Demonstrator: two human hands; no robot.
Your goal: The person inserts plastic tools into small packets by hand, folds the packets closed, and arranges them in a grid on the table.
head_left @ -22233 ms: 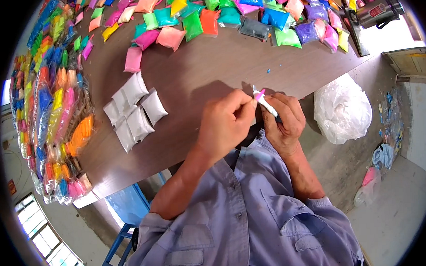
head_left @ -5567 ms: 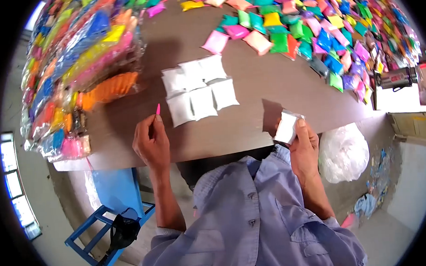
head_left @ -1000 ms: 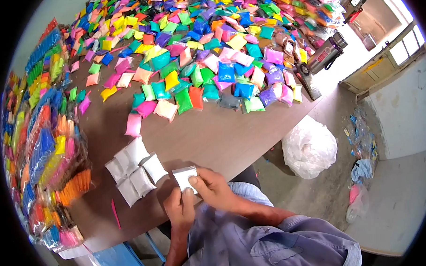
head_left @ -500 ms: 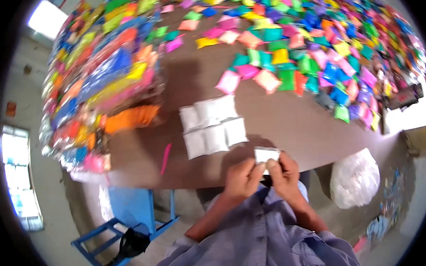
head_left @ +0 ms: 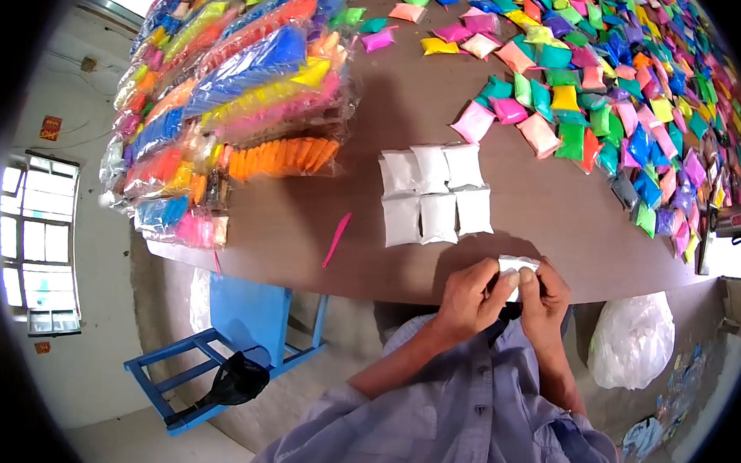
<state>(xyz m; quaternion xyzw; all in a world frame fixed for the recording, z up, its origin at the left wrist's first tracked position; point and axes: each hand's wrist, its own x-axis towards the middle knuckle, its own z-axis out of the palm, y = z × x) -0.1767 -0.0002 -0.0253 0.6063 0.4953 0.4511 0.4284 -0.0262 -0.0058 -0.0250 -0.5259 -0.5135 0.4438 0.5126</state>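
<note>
A small white packet (head_left: 514, 266) is pinched between both hands over the table's front edge. My left hand (head_left: 473, 297) is closed on its left side, and my right hand (head_left: 544, 299) is closed on its right side; the two thumbs nearly meet on the packet. Beyond them, several white packets (head_left: 438, 217) lie flat in two rows on the brown table (head_left: 372, 272). To their left rests a thin pink tool (head_left: 336, 239), touched by neither hand.
Bundled bags of coloured packets (head_left: 251, 97) fill the table's left side. Loose coloured packets (head_left: 566, 98) spread over the back right, near a dark flask (head_left: 729, 219). A blue stool (head_left: 247, 317) with a black item stands below left; a white plastic bag (head_left: 633, 341) is below right.
Since 5.6 seconds ago, my left hand has let go of the pink tool, now on the table, and taken hold of the packet with my right hand. The view has turned left since one second ago.
</note>
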